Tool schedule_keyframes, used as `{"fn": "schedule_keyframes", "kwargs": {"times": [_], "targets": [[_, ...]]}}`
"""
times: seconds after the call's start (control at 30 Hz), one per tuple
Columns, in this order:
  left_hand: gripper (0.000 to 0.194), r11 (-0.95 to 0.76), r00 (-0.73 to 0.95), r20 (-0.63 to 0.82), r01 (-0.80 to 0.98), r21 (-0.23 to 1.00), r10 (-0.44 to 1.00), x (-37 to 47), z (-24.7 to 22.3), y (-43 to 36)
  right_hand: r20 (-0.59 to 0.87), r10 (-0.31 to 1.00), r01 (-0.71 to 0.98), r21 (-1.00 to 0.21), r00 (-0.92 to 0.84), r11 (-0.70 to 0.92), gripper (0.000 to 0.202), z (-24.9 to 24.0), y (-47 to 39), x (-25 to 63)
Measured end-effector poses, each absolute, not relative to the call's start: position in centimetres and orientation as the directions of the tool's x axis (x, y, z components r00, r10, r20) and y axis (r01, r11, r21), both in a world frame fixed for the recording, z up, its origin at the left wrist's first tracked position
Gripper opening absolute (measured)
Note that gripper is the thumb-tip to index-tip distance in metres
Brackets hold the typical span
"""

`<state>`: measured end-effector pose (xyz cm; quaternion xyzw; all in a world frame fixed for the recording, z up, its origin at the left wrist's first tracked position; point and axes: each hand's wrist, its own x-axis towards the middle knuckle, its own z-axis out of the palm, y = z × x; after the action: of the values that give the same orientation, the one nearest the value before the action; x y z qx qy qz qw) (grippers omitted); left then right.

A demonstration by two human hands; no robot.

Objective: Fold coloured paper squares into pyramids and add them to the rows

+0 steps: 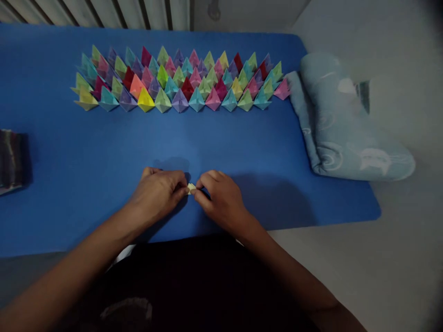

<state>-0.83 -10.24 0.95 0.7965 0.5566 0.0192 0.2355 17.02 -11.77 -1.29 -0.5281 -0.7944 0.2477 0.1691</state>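
A small pale yellow piece of folded paper [191, 188] is pinched between my two hands, low over the blue surface [138, 138]. My left hand [157, 189] closes its thumb and fingertips on the paper's left side. From the right, my right hand [221, 196] grips the other side with thumb and forefinger, its other fingers curled. The fingers cover most of the paper, so its full shape is hidden. Beyond my hands stand several rows of folded paper boats [180, 100] in green, blue, purple, pink, red and yellow.
A folded light blue blanket [346, 124] with white patterns lies at the right, against the wall and beside the last pink boat. At the left edge sits a dark stack or box [11, 159]. Pale slats [100, 14] run along the far edge.
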Motion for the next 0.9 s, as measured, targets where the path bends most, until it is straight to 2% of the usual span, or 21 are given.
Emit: {"fn": "schedule_keyframes", "kwargs": {"times": [0.17,0.27,0.57,0.9], "targets": [[0.016,-0.448,0.462,0.091,0.763,0.466,0.882,-2.6,-0.8,-12.4,-0.055,0.918,0.759,-0.583,-0.392,0.289,0.014,-0.5,-11.3,17.0],[0.019,-0.492,0.451,0.202,0.750,0.441,0.869,-3.5,-1.7,-13.5,-0.096,0.916,0.761,-0.594,-0.388,0.260,0.011,-0.2,-11.0,16.9],[0.017,-0.595,0.478,0.383,0.748,0.294,0.790,-3.5,-2.8,-14.0,-0.123,0.923,0.770,-0.598,-0.364,0.223,0.012,0.0,-10.7,16.6],[0.016,-0.684,0.551,0.453,0.700,0.205,0.700,-3.4,-2.7,-14.2,-0.143,0.919,0.771,-0.599,-0.366,0.214,0.012,0.4,-10.6,16.7]]}}
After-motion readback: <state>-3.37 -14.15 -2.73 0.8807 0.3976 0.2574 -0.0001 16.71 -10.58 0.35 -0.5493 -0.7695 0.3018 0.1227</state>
